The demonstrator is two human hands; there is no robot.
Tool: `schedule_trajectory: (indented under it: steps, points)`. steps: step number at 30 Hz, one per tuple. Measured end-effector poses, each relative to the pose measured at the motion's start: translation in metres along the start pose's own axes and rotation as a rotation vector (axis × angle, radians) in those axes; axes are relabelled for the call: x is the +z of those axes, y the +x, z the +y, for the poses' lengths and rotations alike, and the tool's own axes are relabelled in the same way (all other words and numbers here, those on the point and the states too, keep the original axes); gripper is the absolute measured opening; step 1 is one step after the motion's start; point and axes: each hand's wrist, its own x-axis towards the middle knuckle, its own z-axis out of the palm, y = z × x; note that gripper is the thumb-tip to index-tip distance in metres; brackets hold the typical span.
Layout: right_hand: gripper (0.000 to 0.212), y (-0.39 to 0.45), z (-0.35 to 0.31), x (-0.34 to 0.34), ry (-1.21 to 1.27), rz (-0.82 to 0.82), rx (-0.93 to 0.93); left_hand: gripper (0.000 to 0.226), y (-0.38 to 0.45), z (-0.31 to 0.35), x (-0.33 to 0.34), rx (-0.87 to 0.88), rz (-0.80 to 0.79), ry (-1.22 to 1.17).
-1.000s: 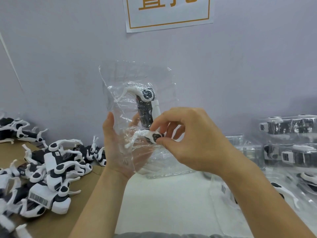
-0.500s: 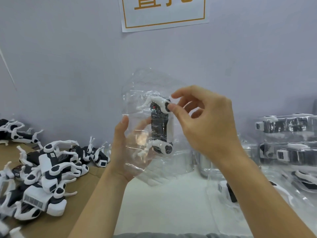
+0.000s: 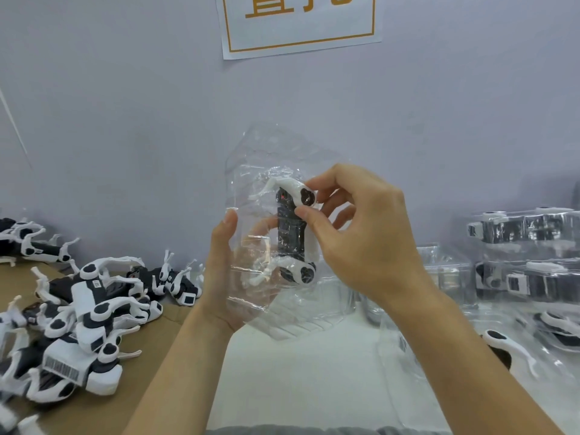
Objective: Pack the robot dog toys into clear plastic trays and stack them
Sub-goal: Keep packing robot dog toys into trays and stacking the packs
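A toy dog (image 3: 293,237) sits in a clear tray (image 3: 251,296) held up mid-scene. The left hand (image 3: 224,271) cradles the tray from behind, while the right hand (image 3: 361,233) pinches the dog's upper end. Pressing each end evenly should seat it; loose toys (image 3: 84,315) lie left, packed trays (image 3: 527,255) right.

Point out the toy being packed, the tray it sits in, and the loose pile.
robot dog toy (image 3: 290,233): head view, dark body.
clear tray (image 3: 251,152): head view, upper-left wall.
toy pile (image 3: 84,296): head view, white body.

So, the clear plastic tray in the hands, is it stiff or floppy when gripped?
Probably thin and somewhat flexible: the clear tray looks crinkled where the left hand cups it. Likely light, since one hand carries it with the toy dog inside.
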Motion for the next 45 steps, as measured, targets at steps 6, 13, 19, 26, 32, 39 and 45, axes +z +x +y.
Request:
schedule_trajectory:
  steps: [6,13,19,26,32,39,45]
  points:
    - [0.014,-0.004,-0.001,0.009,-0.083,0.083,-0.081,0.080,0.002,0.001,-0.002,-0.003,-0.019,-0.024]
    - [0.012,-0.007,-0.002,0.013,-0.115,0.122,-0.101,0.081,0.003,0.001,-0.007,-0.009,-0.030,-0.028]
    - [0.015,-0.003,0.000,0.008,0.242,0.133,0.219,0.078,0.004,0.002,-0.001,-0.018,-0.035,-0.020]
    - [0.014,-0.005,0.001,0.010,0.180,0.136,0.185,0.083,0.002,0.003,0.002,-0.002,-0.028,0.032]
    - [0.013,-0.006,-0.002,0.011,0.047,0.101,-0.002,0.071,0.001,0.003,-0.004,0.024,-0.001,0.066]
    - [0.014,-0.006,-0.002,0.012,0.039,0.088,-0.086,0.076,-0.008,0.015,0.000,0.162,-0.098,-0.087]
    - [0.022,-0.007,0.006,0.016,0.080,0.011,0.049,0.072,0.005,-0.006,-0.011,-0.050,-0.104,-0.073]
